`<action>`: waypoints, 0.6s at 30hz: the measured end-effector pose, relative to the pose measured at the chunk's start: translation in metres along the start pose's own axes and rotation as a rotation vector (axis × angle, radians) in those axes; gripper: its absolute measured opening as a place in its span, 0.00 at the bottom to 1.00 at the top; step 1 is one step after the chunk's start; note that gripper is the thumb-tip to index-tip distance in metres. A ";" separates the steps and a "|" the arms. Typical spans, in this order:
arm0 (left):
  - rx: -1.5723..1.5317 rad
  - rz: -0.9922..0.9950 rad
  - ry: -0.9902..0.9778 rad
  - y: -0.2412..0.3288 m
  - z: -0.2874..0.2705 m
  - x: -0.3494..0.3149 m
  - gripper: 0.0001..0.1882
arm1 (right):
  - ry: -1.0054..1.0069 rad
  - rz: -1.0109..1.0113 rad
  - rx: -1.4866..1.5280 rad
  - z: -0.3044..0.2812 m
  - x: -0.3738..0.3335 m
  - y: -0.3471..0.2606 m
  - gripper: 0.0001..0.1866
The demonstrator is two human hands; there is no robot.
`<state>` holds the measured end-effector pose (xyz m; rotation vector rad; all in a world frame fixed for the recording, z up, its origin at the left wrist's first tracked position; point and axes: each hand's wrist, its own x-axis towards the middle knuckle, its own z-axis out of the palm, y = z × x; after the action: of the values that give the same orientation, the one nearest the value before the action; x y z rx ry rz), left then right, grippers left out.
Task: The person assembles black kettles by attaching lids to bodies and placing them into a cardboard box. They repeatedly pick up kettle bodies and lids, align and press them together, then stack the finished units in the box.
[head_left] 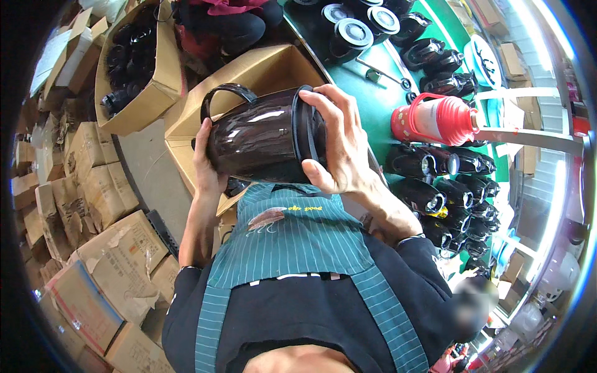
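A glossy dark brown jug (pixel 252 138) with a loop handle (pixel 227 88) lies on its side in the air before my chest, held between both hands. My left hand (pixel 206 158) grips its left end, below the handle; part of the fingers is hidden behind the jug. At the other end, my right hand (pixel 342 140) is curled round the black rim (pixel 305 127), thumb below and fingers above. Whether that end carries a lid I cannot tell. Beneath the jug stands an open cardboard box (pixel 273 67).
To the right runs a green table (pixel 339 78) with several dark jugs (pixel 420 194), round-lidded containers (pixel 352 34) and a red flask (pixel 429 119). A box of black parts (pixel 152 99) stands at the far left, near a crouching person (pixel 227 28). Stacked cartons (pixel 124 264) fill the left side.
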<state>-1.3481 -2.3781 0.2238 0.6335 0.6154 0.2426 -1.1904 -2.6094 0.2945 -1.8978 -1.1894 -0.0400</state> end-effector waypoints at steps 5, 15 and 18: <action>0.216 0.288 0.071 0.010 0.018 -0.018 0.27 | 0.113 0.014 0.224 0.015 -0.007 0.012 0.43; 0.736 0.793 -0.034 0.040 0.055 -0.038 0.22 | 0.259 0.412 0.793 0.037 -0.017 -0.001 0.44; 0.789 0.866 -0.097 0.037 0.059 -0.038 0.23 | 0.287 0.448 0.809 0.033 -0.021 0.001 0.42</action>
<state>-1.3438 -2.3929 0.3021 1.6582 0.2899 0.7874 -1.2139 -2.6024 0.2637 -1.3236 -0.4472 0.3500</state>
